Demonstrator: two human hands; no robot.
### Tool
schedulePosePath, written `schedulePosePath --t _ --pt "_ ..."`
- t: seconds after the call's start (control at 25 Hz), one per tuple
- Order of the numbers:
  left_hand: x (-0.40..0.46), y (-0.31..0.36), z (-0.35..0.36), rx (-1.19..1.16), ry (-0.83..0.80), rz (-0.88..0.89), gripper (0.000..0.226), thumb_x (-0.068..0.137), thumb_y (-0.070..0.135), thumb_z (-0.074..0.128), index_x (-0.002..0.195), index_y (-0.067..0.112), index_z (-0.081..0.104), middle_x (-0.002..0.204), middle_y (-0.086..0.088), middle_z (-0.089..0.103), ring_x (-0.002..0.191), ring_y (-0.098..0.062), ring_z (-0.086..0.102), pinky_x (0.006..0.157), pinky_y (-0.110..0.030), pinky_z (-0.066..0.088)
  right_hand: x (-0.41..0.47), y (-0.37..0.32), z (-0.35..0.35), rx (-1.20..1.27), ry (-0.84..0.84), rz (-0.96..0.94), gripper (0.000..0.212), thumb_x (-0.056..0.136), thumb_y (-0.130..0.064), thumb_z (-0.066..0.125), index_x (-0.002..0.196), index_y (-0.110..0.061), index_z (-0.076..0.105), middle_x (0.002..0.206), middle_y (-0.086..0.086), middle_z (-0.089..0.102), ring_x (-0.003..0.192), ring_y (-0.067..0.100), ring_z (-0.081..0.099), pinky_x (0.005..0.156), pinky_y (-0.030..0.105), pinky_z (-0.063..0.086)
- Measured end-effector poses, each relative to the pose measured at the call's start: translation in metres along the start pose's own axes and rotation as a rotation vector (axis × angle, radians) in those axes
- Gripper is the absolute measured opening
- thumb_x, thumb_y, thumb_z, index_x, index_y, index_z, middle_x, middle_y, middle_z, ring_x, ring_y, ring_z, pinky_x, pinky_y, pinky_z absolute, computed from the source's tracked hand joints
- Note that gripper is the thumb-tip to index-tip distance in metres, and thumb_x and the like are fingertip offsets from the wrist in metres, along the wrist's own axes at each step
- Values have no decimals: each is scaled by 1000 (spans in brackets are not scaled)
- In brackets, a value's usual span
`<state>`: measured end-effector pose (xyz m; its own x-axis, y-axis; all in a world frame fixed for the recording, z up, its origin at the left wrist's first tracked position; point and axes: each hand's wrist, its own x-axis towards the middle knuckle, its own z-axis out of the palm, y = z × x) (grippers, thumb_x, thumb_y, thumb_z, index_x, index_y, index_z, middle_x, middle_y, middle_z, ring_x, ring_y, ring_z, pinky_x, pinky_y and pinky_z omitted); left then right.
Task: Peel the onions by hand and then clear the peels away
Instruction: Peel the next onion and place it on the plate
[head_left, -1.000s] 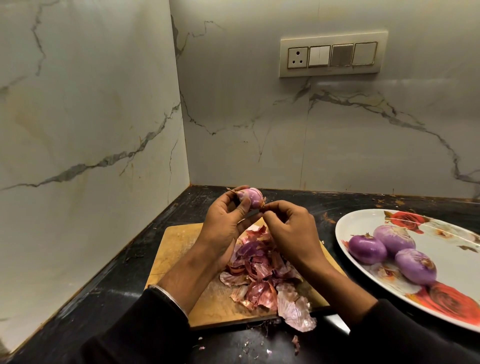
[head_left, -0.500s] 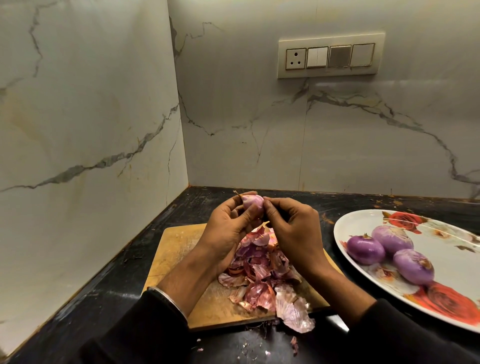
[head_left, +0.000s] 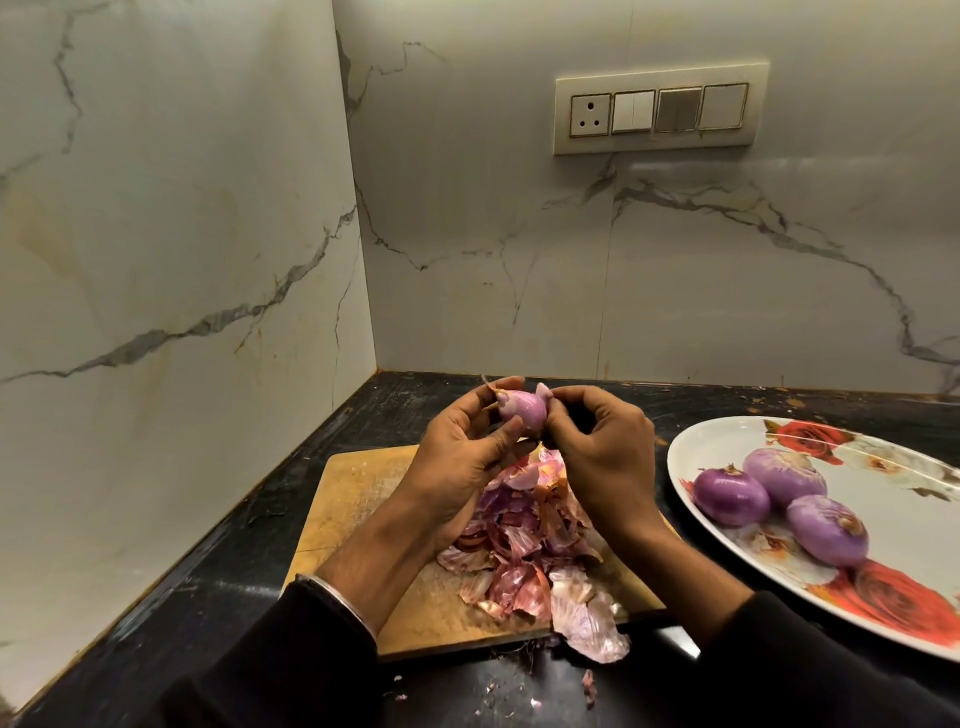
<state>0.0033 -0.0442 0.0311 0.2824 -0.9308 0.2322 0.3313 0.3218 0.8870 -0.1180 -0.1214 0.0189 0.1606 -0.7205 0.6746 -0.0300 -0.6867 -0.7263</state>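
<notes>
Peeling step in hand. Left hand (head_left: 462, 457) grips the onion (head_left: 522, 406) above the board (head_left: 363, 499); right hand (head_left: 597, 447) pinches skin at its edge. Peels (head_left: 524, 540) heaped below. Three peeled onions (head_left: 779, 499) on plate (head_left: 701, 441). Next: strip remaining skin, plate it, clear peels.

Purple onions (head_left: 779, 506), rose-patterned white plate (head_left: 727, 441)

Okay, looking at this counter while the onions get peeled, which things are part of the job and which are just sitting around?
Part of the job:
- onion in hand, held by left hand and right hand
- pile of peels
- wooden cutting board
- three peeled onions on the floral plate

Just there:
- wall switch panel
- black countertop
</notes>
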Motion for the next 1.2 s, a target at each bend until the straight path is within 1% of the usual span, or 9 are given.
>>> schedulePosePath --t 0.12,0.24,0.48,0.6,0.72,0.8,0.88,1.04,1.2 --pt "2 0 2 -69 -9 -47 38 94 0 54 131 6 55 126 -17 66 112 -26 68 91 -36 58 -2 -1 1 -4 9 8 13 94 -28 66 96 -18 73 79 -10 71 73 4 68 63 25 58" --pt "1 1 2 -77 22 -29 42 84 12 64 126 5 57 121 -18 67 107 -25 70 91 -36 58 -5 -3 5 3 -42 3 11 94 -28 65 95 -19 71 80 -9 71 74 5 69 65 26 59" --pt "5 2 -4 -109 70 -23 38 92 -4 57 129 5 57 118 -18 67 104 -26 71 87 -36 60 -3 1 2 54 11 123 16 95 -30 63 96 -17 71 80 -4 71 73 9 70 65 28 61" --pt "7 4 -6 -99 108 -7 38 91 -6 57 127 5 58 111 -14 70 99 -25 72 89 -37 59 -1 7 2 -35 -37 131 25 96 -30 62 116 -19 70 98 -5 74 87 6 69 76 27 60" --pt "7 3 -8 -95 137 6 37 89 -4 60 125 5 59 112 -15 71 104 -27 71 84 -34 61 -3 3 5 -6 -113 99 31 94 -30 63 123 -17 68 111 -5 72 96 -2 65 82 17 56" --pt "7 4 -8 -99 143 12 40 83 2 66 123 6 59 115 -18 70 106 -29 70 80 -32 61 -4 -2 5 60 -136 73 35 92 -31 66 124 -17 67 110 -8 71 97 -3 67 80 15 56" --pt "7 4 -10 -72 136 20 43 78 7 70 120 8 61 114 -17 71 106 -30 70 78 -31 60 -4 -1 4 77 -150 49 33 90 -26 69 121 -16 70 107 -8 73 95 -2 69 79 20 58" --pt "7 2 -10 -50 133 27 40 76 6 71 116 9 63 104 -13 73 102 -28 71 76 -30 60 -4 0 3 124 -178 60 25 92 -17 68 116 -12 72 101 -2 76 90 6 72 76 31 62" --pt "4 -1 -7 -36 119 57 44 71 6 73 114 6 61 105 -16 73 101 -29 72 78 -33 61 -7 -1 4 66 -149 9 19 93 -17 66 109 -12 73 91 -2 75 80 7 73 70 31 62"
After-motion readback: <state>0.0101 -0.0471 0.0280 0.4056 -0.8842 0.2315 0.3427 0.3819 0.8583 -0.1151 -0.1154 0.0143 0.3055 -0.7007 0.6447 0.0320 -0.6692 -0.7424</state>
